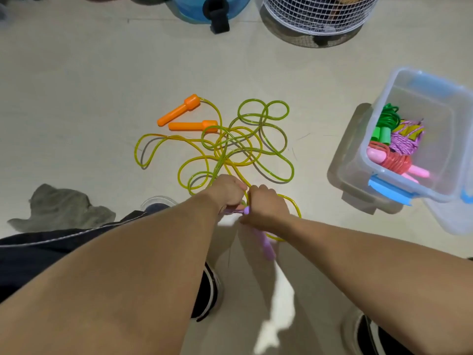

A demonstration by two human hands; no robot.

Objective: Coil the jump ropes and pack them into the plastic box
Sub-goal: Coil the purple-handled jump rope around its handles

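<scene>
Pale floor [76, 98], tangled yellow-green jump ropes [238, 147].

Translucent glossy plastic box [363, 160], glossy orange plastic handles [179, 112].

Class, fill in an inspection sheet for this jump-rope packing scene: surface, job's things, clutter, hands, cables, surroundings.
Surface: pale floor.
Job's things: tangled yellow-green ropes with two orange handles; clear plastic box holding coiled green, purple and red ropes.
Clutter: grey cloth; box lid beside the box.
Hands: left hand and right hand each grip a purple handle and rope.
Cables: nothing seen.
Surroundings: white wire basket, blue container.
</scene>
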